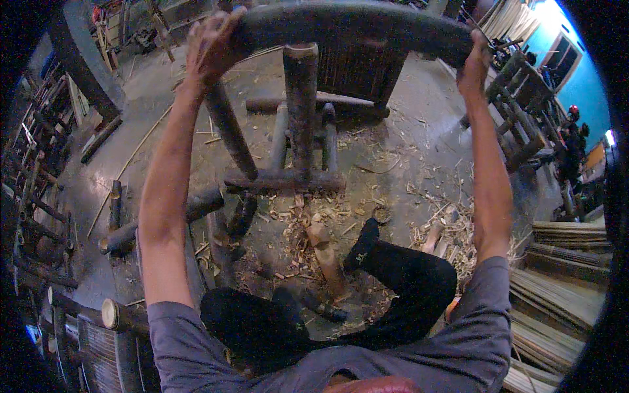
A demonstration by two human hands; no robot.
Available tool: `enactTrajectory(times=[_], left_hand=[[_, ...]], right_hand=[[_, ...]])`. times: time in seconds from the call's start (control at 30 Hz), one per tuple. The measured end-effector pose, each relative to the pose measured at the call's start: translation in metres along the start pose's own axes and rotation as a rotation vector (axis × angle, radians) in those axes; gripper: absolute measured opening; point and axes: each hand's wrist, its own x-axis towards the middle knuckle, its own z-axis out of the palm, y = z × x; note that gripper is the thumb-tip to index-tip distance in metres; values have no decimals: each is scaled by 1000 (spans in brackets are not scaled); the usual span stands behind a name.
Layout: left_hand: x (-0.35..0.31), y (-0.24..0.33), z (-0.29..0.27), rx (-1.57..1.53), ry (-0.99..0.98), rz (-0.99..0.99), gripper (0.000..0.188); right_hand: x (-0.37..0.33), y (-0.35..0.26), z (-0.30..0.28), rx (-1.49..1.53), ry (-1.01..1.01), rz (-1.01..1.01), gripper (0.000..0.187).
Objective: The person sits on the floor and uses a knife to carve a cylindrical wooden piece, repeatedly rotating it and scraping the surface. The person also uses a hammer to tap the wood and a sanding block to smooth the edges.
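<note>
Over grey concrete [419,82], I'm seemingly positioning a dark cylindrical bamboo pole [354,23], next needing alignment. Left hand [208,49]: fingers spread; right hand [474,69]: unclear.

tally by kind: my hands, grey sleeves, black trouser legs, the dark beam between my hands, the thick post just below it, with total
Left hand and right hand: 2
Left sleeve and right sleeve: 2
Left trouser leg and right trouser leg: 2
Beam: 1
Post: 1
Total: 8
</note>
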Motion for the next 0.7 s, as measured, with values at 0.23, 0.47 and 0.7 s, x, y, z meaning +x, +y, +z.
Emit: enactTrajectory(times=[0.23,0.47,0.7], left_hand=[[-23,20,-125,29,-128,24,51],[-206,96,-50,-558,-898,-58,75],[-386,179,4,-1118,-1794,-374,75]], right_hand=[[-4,-121,28,172,-198,510,40],[-175,65,-97,-381,-770,1226,48],[-380,169,-153,-458,-985,1829,46]])
